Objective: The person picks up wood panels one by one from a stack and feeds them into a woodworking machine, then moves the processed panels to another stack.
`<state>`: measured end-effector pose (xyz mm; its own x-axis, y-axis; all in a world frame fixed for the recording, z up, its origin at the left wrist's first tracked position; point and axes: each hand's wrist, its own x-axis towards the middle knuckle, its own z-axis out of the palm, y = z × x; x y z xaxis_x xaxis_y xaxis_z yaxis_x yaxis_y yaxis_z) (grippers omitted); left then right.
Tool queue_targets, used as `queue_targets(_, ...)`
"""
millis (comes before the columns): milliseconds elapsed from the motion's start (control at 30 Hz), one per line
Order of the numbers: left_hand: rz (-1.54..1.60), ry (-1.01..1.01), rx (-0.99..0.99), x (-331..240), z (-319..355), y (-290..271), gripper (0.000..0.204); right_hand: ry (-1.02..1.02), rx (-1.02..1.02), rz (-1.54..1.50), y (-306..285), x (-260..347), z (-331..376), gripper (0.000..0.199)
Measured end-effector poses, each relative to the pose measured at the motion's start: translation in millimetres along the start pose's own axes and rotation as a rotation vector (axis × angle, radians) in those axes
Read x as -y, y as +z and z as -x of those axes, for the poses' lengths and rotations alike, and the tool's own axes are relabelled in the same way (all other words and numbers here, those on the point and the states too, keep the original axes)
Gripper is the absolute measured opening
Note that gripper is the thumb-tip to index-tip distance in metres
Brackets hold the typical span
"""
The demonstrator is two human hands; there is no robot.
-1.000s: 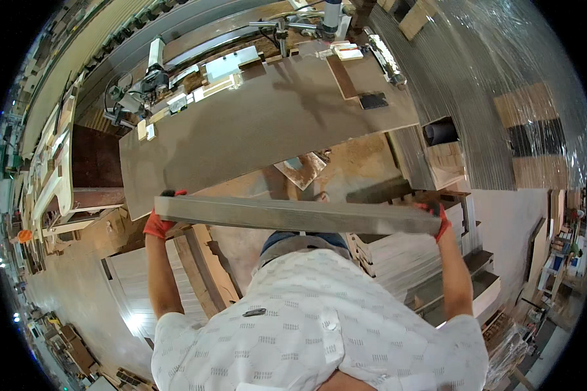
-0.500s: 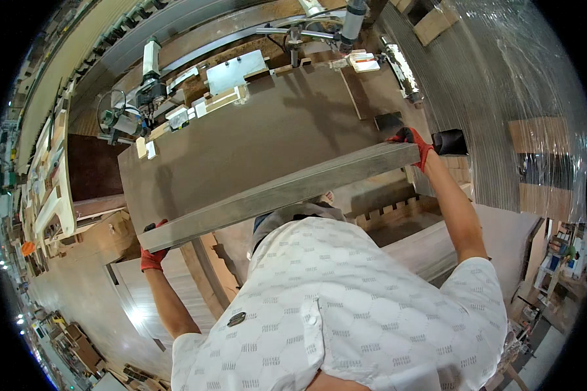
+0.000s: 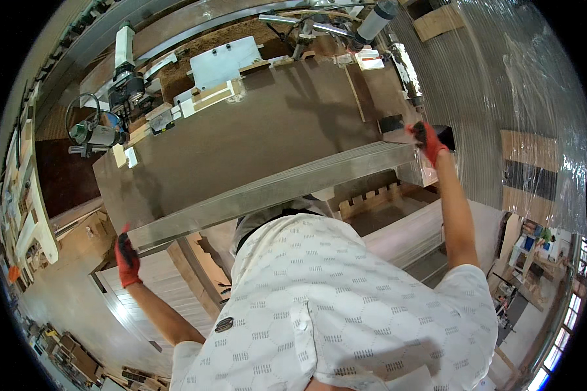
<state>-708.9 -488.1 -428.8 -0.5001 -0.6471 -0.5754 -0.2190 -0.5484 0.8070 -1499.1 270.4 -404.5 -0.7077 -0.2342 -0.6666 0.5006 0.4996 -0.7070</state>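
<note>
1. Here, a big flat board (image 3: 254, 140) was held up by two hands in red gloves, over the machine surface (image 3: 195, 65).
2. The left hand (image 3: 127, 260) was closed on the low near corner.
3. The right hand (image 3: 429, 140) was closed on the high far corner.
4. The long near edge was slanted, low at the left and high at the right.
5. The board was spread away from both hands, and neither hand was nearer.

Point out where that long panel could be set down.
The brown board on the machine bed lies bare across its middle, between the left hand and right hand. Its far edge is crowded with white blocks and clamps.
</note>
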Motion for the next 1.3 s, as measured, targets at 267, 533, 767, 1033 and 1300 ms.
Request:
queue_targets(267, -0.240, 0.687, 0.169, -11.7, 19.6, 90.3, 0.064, -0.706, 0.094, 0.238, 75.6, 78.4, 98.5, 0.040)
queue_targets(533, 0.016, 0.803, -0.378, 34.4, 8.7, 115.2, 0.029, -0.686, 0.079, -0.803, 123.9, -34.4, 57.1, 0.049)
queue_targets(767, 0.233, 0.672, -0.064, 25.3, 18.5, 108.5, 0.069, -0.548, 0.021, -0.984, 131.0, -15.4, 65.8, 0.048)
queue_targets(1033, 0.493, 0.071, 0.362, 36.6, 10.4, 92.3, 0.089, -0.250, 0.322, -1.015, 108.7, -58.2, 48.1, 0.061)
queue_targets(1300, 0.367, 0.145, 0.312, 46.4, 8.2, 126.6, 0.088, -0.423, 0.186, -0.931, 80.4, -71.0, 14.3, 0.049)
